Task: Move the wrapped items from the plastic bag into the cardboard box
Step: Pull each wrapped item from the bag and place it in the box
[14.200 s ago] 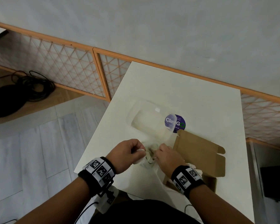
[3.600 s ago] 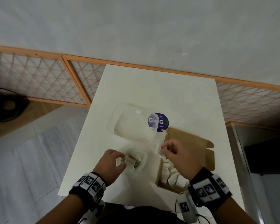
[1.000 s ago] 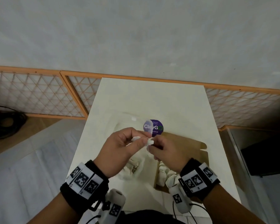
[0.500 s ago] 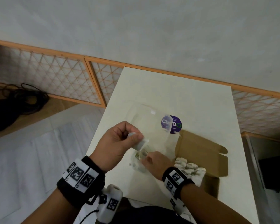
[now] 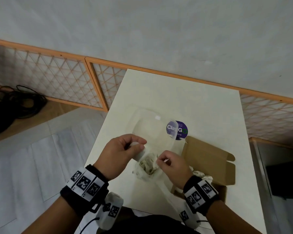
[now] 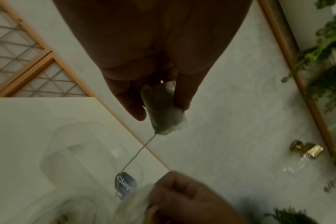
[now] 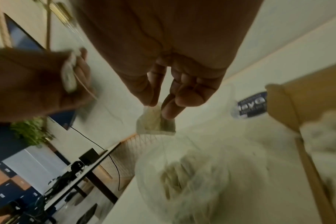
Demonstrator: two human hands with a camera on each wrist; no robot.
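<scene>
A clear plastic bag (image 5: 146,168) holding several wrapped tea-bag-like items lies on the white table (image 5: 176,95) between my hands. My left hand (image 5: 139,146) pinches one wrapped item (image 6: 164,110), its string hanging down toward the bag. Just above the bag's mouth, my right hand (image 5: 159,160) pinches a second wrapped item (image 7: 155,122) between thumb and forefinger. The open cardboard box (image 5: 210,159) stands to the right of the bag, with several wrapped items (image 5: 201,176) in it.
A clear plastic container (image 5: 147,125) with a purple round sticker (image 5: 177,130) sits behind the bag. The table's left edge is close to my left hand. An orange lattice fence (image 5: 57,81) and coiled black cables (image 5: 20,102) are on the floor side.
My right hand has come up out of the bag with a wrapped item pinched in its fingers. The left hand keeps its item and has barely moved.
</scene>
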